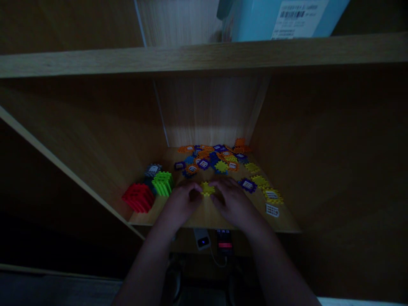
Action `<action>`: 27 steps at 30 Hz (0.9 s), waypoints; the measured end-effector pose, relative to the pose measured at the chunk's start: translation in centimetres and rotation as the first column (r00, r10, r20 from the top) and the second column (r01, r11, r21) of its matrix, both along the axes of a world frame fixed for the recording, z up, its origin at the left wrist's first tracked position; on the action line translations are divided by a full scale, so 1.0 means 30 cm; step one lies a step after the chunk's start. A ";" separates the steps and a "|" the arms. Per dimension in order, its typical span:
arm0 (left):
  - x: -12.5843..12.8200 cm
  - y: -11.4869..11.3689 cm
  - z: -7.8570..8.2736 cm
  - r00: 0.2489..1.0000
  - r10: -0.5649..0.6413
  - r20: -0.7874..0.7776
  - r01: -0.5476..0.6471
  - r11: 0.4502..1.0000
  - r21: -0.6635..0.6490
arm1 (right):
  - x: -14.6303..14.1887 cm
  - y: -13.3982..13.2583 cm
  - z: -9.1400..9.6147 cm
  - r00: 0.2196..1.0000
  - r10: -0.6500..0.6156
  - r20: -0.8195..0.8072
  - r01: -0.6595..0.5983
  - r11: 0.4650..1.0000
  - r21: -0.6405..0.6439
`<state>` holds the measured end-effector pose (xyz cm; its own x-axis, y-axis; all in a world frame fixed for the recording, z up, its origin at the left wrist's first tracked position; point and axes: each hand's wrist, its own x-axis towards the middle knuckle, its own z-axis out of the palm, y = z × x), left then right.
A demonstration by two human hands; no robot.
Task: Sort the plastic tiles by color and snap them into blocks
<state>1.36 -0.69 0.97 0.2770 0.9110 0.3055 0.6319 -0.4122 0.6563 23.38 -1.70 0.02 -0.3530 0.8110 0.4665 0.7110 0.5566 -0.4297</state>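
Between my two hands is a yellow notched building tile [208, 188], just above the wooden shelf board [204, 217]. My left hand [185, 196] pinches its left edge, and my right hand [230, 196] grips its right edge. To the left stand a stack of red tiles [138, 198] and a stack of bright green tiles [162, 183]. Behind them a dark tile with a white window grid [153, 170] leans near the side wall. Loose orange, blue, purple and yellow tiles [204, 163] lie scattered beyond my hands.
On the right lie a purple tile [247, 185], a yellow tile with a window [273, 195] and a white window piece [272, 210]. Overhead runs an upper shelf edge [204, 58] bearing a blue box [255, 21]. Below are a phone [224, 242] and a power bank [202, 239] with a cable.
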 end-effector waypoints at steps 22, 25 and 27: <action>-0.005 0.002 -0.001 1.000 0.007 0.001 -0.007 1.000 0.023 | 0.216 -0.168 0.095 0.601 -0.574 0.556 0.703 0.710 -0.028; -0.004 0.001 -0.001 1.000 0.017 -0.009 -0.017 0.999 0.033 | 0.179 -0.156 0.108 0.598 -0.547 0.585 0.713 0.697 -0.077; -0.003 0.001 -0.002 1.000 0.018 -0.012 -0.018 0.999 0.030 | 0.156 -0.146 0.116 0.613 -0.532 0.585 0.702 0.705 -0.094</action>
<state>1.26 -0.67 0.91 0.2642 0.9063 0.3298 0.6473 -0.4202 0.6360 28.05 -6.09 3.50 0.1844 0.9785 0.0927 0.9823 -0.1867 0.0171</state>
